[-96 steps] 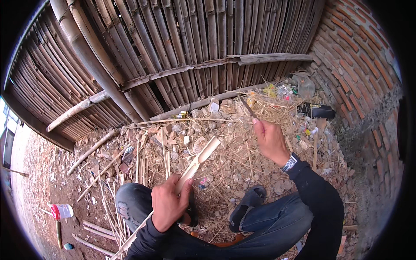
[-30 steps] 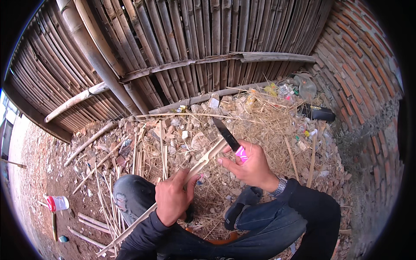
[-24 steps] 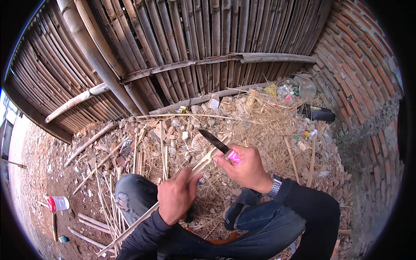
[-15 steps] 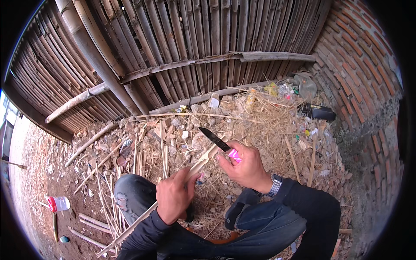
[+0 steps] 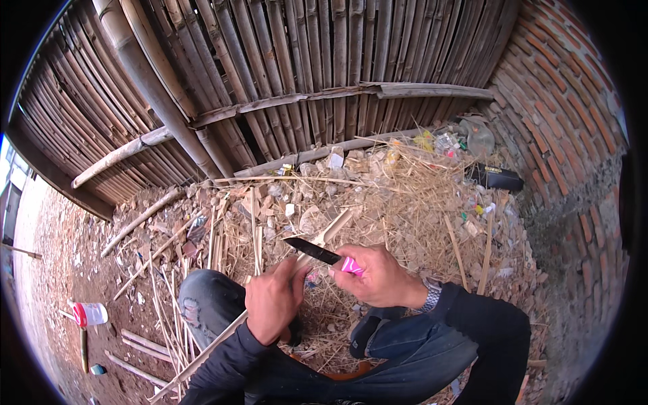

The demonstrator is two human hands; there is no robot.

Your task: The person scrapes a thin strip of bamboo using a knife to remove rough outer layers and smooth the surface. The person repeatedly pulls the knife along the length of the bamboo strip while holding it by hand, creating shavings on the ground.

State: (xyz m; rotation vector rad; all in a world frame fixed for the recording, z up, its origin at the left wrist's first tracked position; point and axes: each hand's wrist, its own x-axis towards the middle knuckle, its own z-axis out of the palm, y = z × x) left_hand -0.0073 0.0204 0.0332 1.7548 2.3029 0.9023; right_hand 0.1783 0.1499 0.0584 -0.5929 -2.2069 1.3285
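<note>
My left hand (image 5: 273, 300) is wrapped round a long split bamboo strip (image 5: 332, 228), which slants from the lower left, past my forearm, up to its pale far end. In my right hand (image 5: 379, 275) is a knife (image 5: 312, 250) with a dark blade and a pink-and-white handle. The blade points left and lies across the strip just beyond my left fingers, seemingly touching it. My right fingers are closed round the handle and hide part of it.
Cut bamboo strips (image 5: 177, 317) lie beside my left knee. A red-lidded clear plastic container (image 5: 91, 314) rests at the far left. Ahead stands a bamboo slat wall (image 5: 304, 61), with a brick wall (image 5: 574, 101) to the right. A black case (image 5: 496, 177) lies near the bricks among straw and rubble.
My right hand has drawn the knife down and left along the strip toward my left hand. My left hand keeps its grip, nearly in place.
</note>
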